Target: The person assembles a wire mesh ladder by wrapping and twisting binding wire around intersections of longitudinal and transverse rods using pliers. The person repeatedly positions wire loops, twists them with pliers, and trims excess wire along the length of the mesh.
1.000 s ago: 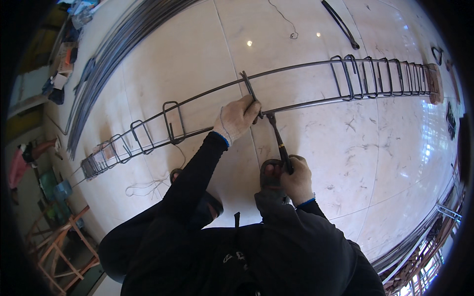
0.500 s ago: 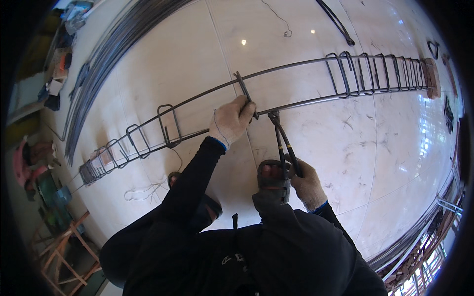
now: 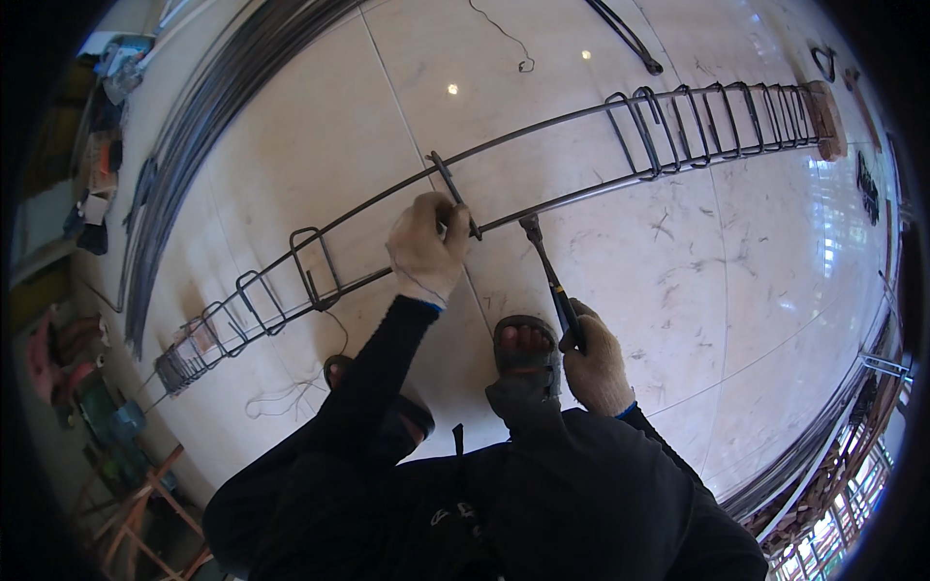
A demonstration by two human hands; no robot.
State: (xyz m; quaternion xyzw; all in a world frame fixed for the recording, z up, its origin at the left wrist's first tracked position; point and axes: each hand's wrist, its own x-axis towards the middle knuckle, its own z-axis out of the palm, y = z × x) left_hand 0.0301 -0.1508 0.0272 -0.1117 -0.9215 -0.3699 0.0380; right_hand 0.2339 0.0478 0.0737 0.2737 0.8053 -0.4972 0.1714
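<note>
Two long steel rebars (image 3: 567, 201) run side by side across the floor, with several bent wire stirrups (image 3: 686, 126) hung round them toward the right end and a few more stirrups (image 3: 312, 271) at the left. My gloved left hand (image 3: 426, 250) is closed on a single stirrup (image 3: 442, 174) that spans both bars near the middle. Its fingertips hide part of that stirrup. In my gloved right hand (image 3: 599, 370) is a pair of tying pincers (image 3: 550, 271), handles together. The jaws point up toward the near bar and look just short of it.
Wooden blocks (image 3: 825, 121) prop the bars' right end. A bundle of long rods (image 3: 208, 126) curves along the upper left. A long-handled tool (image 3: 630, 39) lies beyond the bars, near a loose wire (image 3: 506, 34). My sandalled foot (image 3: 525, 349) stands close to the pincers.
The pincers' handles have come together from a spread position. My left hand stays on the same stirrup, its fingers slightly turned. The whole view has shifted a little.
</note>
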